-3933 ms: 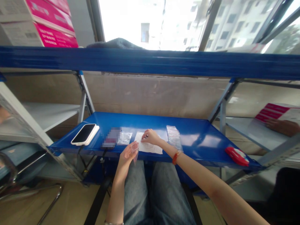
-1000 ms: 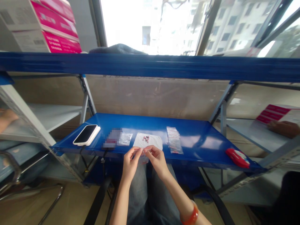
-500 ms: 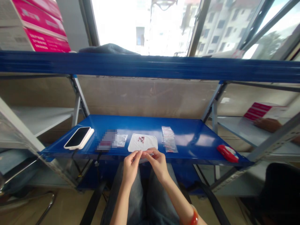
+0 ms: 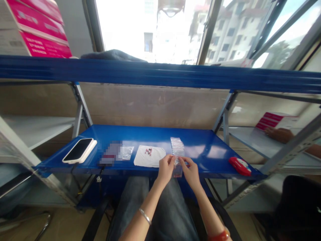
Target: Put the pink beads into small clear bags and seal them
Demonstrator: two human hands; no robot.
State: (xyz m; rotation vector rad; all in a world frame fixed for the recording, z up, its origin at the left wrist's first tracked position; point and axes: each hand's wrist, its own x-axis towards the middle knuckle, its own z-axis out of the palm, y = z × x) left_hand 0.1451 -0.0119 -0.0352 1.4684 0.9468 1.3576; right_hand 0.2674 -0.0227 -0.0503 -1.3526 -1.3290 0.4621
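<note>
My left hand and my right hand are close together at the front edge of the blue table. Their fingertips pinch the upper part of a small clear plastic bag, which hangs between them with something reddish at its bottom. Just behind it lies a row of overlapping clear bags. To the left, a white sheet lies flat and bears several small dark red and pink pieces, too small to name.
Further left lie another clear bag, a pixelated patch and a phone in a white case. A red object with a white and blue top is near the right corner. Another person's hand rests on the right shelf beside a pink-and-white box.
Both hands have moved right, from the front of the white sheet to the row of bags. A clear bag is now pinched between them. The view has shifted slightly.
</note>
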